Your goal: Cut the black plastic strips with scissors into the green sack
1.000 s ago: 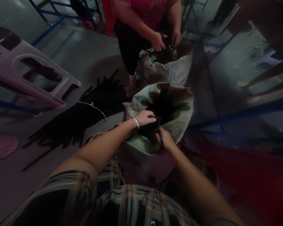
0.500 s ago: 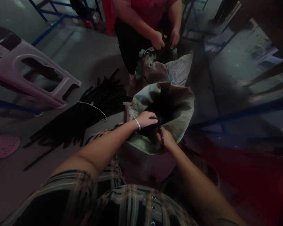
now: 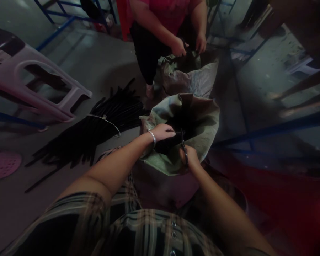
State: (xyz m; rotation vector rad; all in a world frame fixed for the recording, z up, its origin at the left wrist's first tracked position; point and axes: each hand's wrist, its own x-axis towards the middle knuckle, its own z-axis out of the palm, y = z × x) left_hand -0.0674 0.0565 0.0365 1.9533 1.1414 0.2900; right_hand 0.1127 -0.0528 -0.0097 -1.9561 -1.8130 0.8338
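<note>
The black strips (image 3: 164, 146) I'm working on are bunched at the mouth of a green woven sack (image 3: 200, 133), right in front of me and just above my lap. My left hand (image 3: 161, 132), with a silver bangle (image 3: 152, 137) at the wrist, is closed over the top of the bunch and pins it against the sack's lip. My right hand (image 3: 188, 156) is gripping a pair of dark scissors (image 3: 185, 151), held nearly upright with the tips up by the end of the bunch. I can't tell from here whether the blades are open or shut.

I'd judge that I'm at the cutting step, with the strips held and the scissors brought up to them. The next move calls for seating the blades squarely across the bunch while my left hand keeps it tight.

On the floor to my left lies a bundle of black strips (image 3: 96, 129), fanned out and tied with a white cord (image 3: 104, 117). Beyond it, a lilac plastic stool (image 3: 24, 67) lies on its side, and a pink perforated seat (image 3: 2, 165) sits near the left edge. Across from me, a co-worker's hands (image 3: 188, 46) are working at the mouth of a second woven sack (image 3: 189, 80), which touches mine. Blue metal rack frames (image 3: 274, 128) run along the right.
</note>
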